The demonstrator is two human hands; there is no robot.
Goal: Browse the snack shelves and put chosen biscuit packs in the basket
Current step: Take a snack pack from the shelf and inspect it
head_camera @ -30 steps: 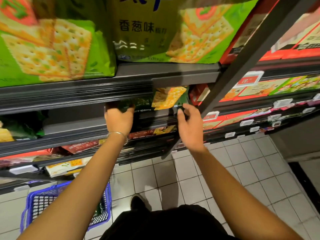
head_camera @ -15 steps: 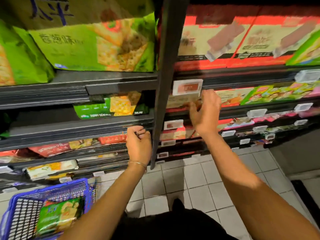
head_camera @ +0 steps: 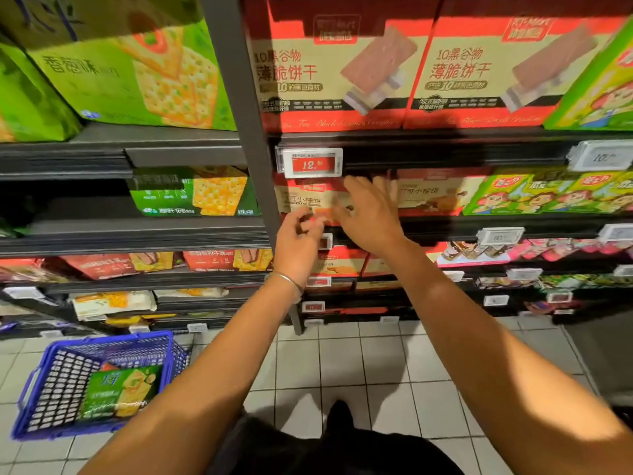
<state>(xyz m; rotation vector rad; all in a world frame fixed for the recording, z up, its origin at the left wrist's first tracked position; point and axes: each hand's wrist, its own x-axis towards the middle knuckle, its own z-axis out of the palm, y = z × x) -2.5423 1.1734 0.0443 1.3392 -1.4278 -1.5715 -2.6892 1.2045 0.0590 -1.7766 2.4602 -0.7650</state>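
My 2 hands reach toward the tan-and-red biscuit box (head_camera: 301, 198) on the second shelf (head_camera: 479, 224), right of the grey upright post (head_camera: 239, 132). My left hand (head_camera: 298, 241) has its fingers curled, the tips blurred against the box's lower edge; I cannot tell whether that grip has hold of it. My right hand (head_camera: 371, 214) is spread open in front of the same box, holding nothing. A red price tag (head_camera: 313, 162) hangs just above my fingers. On the top shelf stand 2 red cracker boxes (head_camera: 342, 70). Left of the post are green cracker bags (head_camera: 137, 73). The blue basket (head_camera: 37, 389) sits on the tiled floor (head_camera: 342, 365) to my left, with 1 green biscuit pack (head_camera: 116, 392) lying inside it.
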